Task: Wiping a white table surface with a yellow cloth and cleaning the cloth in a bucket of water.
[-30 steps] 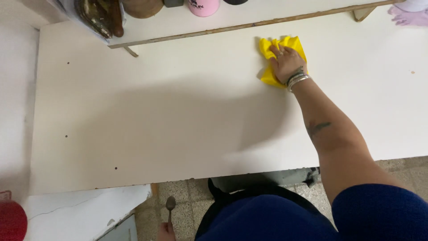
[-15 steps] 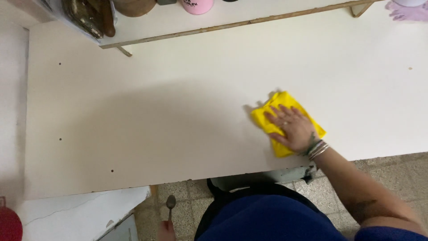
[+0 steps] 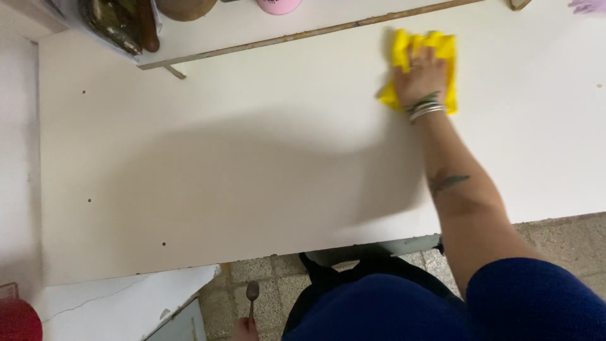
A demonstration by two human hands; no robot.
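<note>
The yellow cloth (image 3: 424, 69) is lying flat on the white tabletop (image 3: 252, 164), far from the person and just short of the wooden strip (image 3: 303, 33) edging the raised shelf. The right hand (image 3: 421, 77) is pressing down on it with fingers spread flat, palm covering the cloth's middle, gripping nothing. Bare white surface is stretching wide to the left and toward the near edge, well apart from the cloth. Half a second ago the cloth and hand were sitting close to the near edge; they have since travelled up to the far side. Low in the frame the left hand (image 3: 245, 329) is closing around the handle of a spoon (image 3: 252, 297) over the tiled floor (image 3: 555, 237).
</note>
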